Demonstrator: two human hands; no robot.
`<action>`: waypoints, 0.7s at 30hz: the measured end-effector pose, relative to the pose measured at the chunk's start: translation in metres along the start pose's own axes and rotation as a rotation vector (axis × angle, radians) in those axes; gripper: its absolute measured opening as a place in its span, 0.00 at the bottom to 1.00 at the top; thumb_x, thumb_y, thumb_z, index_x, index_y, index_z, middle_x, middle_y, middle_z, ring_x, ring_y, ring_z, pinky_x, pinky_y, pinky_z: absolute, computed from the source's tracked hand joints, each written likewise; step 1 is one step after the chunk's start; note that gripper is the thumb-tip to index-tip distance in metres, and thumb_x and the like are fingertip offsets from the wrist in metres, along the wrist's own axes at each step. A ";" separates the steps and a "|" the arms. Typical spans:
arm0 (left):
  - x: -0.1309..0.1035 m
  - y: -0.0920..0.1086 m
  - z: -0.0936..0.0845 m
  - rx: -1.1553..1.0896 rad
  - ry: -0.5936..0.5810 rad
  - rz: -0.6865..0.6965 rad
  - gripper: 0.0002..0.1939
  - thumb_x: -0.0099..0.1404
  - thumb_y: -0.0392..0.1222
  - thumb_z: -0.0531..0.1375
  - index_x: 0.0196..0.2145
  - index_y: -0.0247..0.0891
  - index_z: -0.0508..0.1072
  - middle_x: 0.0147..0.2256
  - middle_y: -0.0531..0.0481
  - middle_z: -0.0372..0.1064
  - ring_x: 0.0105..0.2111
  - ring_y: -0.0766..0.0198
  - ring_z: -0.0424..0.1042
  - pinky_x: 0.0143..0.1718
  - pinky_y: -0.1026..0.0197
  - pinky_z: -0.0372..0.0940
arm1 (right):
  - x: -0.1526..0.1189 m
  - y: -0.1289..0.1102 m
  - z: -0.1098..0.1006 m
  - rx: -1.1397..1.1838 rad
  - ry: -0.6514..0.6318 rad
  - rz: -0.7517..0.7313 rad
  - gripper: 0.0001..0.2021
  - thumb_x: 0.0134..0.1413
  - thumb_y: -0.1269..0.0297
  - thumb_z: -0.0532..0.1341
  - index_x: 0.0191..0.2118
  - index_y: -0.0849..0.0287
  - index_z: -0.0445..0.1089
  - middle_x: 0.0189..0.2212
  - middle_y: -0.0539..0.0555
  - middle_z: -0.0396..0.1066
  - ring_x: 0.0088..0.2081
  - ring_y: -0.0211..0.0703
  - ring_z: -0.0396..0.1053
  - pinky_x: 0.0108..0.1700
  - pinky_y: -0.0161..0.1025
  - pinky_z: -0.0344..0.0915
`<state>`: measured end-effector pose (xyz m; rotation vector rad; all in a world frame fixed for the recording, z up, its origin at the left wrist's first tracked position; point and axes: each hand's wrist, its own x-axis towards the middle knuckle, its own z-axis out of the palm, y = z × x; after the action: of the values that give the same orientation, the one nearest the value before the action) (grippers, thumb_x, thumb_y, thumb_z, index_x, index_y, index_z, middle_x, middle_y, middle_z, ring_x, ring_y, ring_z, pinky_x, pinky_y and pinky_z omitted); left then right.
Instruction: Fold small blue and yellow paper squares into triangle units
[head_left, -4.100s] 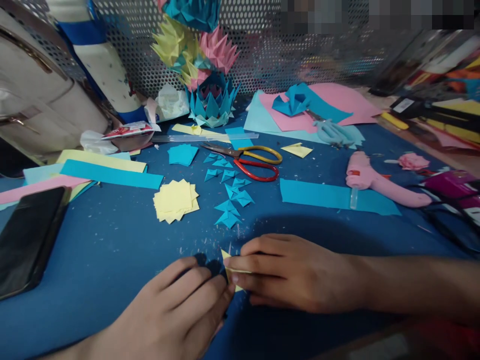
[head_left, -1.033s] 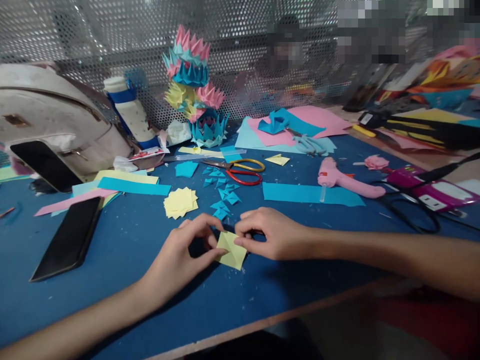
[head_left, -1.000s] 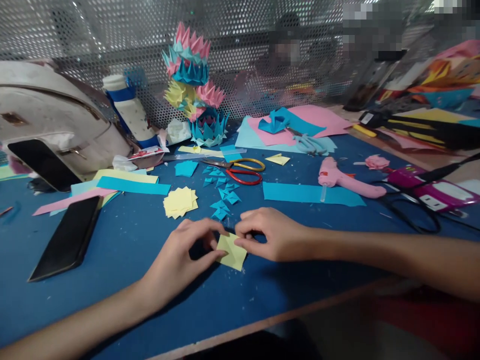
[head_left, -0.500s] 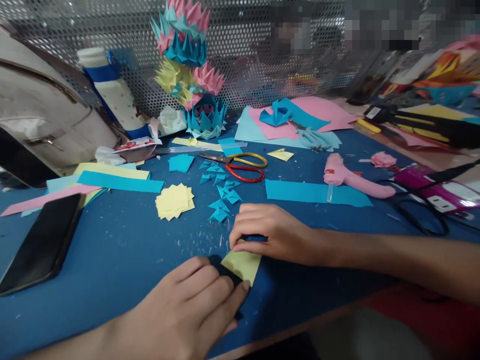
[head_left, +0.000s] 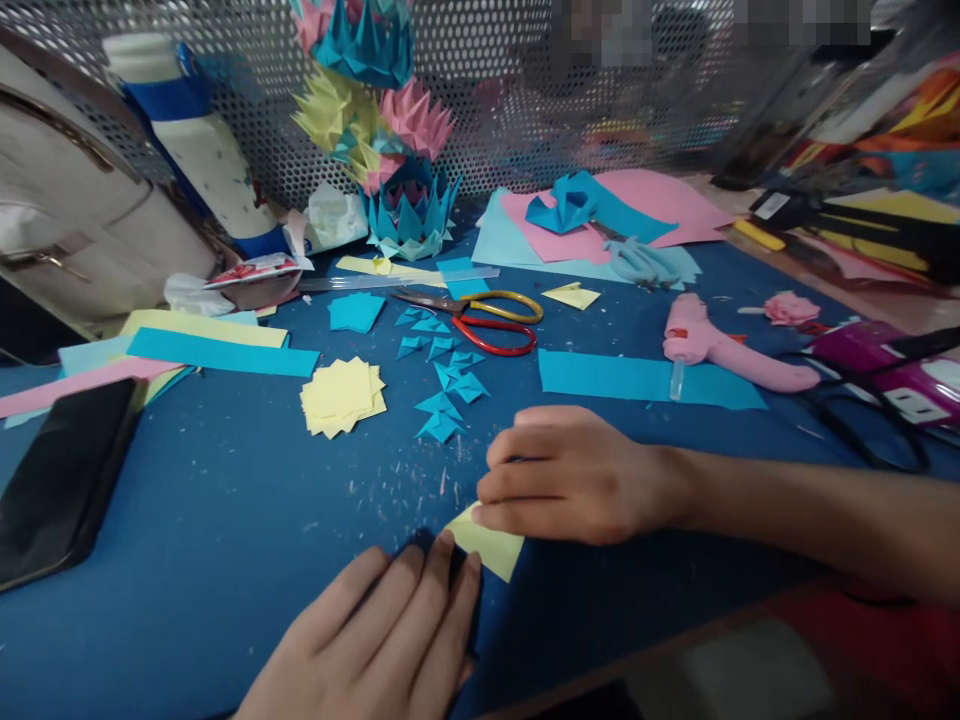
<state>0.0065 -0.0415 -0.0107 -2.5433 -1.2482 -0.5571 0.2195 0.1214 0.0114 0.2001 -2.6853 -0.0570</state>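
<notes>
A small yellow paper lies on the blue table between my hands. My left hand is flat with fingers stretched out, its fingertips touching the paper's left and lower edge. My right hand has curled fingers pressed together on the paper's upper part; the thumb is hidden. Just beyond are small folded blue pieces and a stack of yellow paper pieces. Scissors with red and yellow handles lie behind them. A blue paper strip is beyond my right hand.
A black phone, paper strips and a bottle are on the left. Folded paper flowers stand at the back. A pink glue gun with a black cable lies right. The table's front edge runs below my right arm.
My left hand's fingers have moved up along the paper's left edge and straightened. My right hand has shifted on the paper, which now lies turned a little. The view has tilted down slightly.
</notes>
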 end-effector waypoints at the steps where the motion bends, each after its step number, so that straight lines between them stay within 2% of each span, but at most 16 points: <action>1: -0.001 0.000 0.000 0.001 -0.016 -0.008 0.19 0.79 0.42 0.47 0.51 0.38 0.77 0.46 0.51 0.78 0.45 0.62 0.72 0.48 0.58 0.58 | 0.000 0.000 0.000 -0.005 0.008 -0.011 0.11 0.70 0.72 0.53 0.42 0.59 0.73 0.38 0.49 0.74 0.42 0.37 0.65 0.35 0.40 0.57; 4: -0.003 0.000 0.000 0.005 -0.013 -0.004 0.19 0.80 0.42 0.47 0.52 0.38 0.77 0.47 0.50 0.78 0.45 0.62 0.72 0.48 0.57 0.57 | 0.000 0.001 0.001 -0.002 0.008 -0.034 0.13 0.71 0.71 0.51 0.40 0.58 0.73 0.37 0.49 0.74 0.42 0.36 0.66 0.33 0.39 0.57; 10: -0.003 -0.001 0.001 -0.017 -0.020 -0.006 0.17 0.79 0.41 0.49 0.52 0.38 0.76 0.49 0.52 0.77 0.47 0.62 0.71 0.49 0.56 0.57 | 0.000 0.004 0.003 0.022 0.036 -0.050 0.11 0.69 0.71 0.54 0.37 0.59 0.73 0.36 0.48 0.74 0.40 0.36 0.66 0.31 0.39 0.56; 21: -0.005 0.002 0.000 0.049 -0.028 0.005 0.18 0.79 0.40 0.47 0.52 0.37 0.76 0.51 0.49 0.76 0.44 0.62 0.71 0.47 0.56 0.57 | 0.001 0.004 0.005 0.039 0.068 -0.061 0.12 0.68 0.72 0.55 0.36 0.60 0.74 0.34 0.49 0.74 0.38 0.37 0.67 0.29 0.40 0.56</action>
<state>0.0051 -0.0460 -0.0135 -2.5216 -1.2495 -0.4856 0.2159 0.1257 0.0075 0.2907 -2.6142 -0.0166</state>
